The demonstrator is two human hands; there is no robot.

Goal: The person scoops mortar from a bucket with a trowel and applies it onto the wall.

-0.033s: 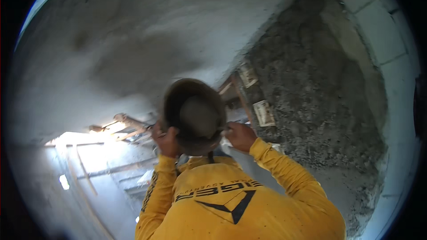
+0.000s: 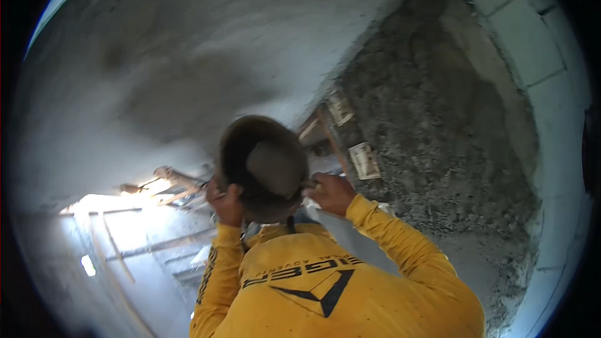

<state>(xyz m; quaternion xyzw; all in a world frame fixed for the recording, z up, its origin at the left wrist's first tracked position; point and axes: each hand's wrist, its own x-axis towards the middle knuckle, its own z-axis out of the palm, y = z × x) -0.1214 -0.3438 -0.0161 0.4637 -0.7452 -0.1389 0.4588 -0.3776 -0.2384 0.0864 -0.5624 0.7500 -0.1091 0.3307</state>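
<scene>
A dark round bucket (image 2: 233, 150) is held in front of my body, its wide mouth turned up toward my view. Inside shows a paler grey round patch; whether this is the bottom or some material in it, I cannot tell. My left hand (image 2: 226, 203) is closed on its left side, thumb at the rim. On the right side my right hand (image 2: 332, 194) grips it near a small lug or handle end. The undersides of both grips are hidden. Yellow sleeves (image 2: 400, 235) cover both my forearms.
A smooth grey cement surface (image 2: 188, 31) spreads at the upper left. Rough dark mortar (image 2: 432, 131) lies to the right, bordered by pale blocks (image 2: 526, 37). Two pale flat pieces (image 2: 365, 160) sit beside it. Wooden poles (image 2: 178, 178) and a bright opening are at the lower left.
The bucket and both my hands have shifted slightly left, and the bucket is tilted a little differently. The surroundings have also slid slightly left in view. Both grips stay the same.
</scene>
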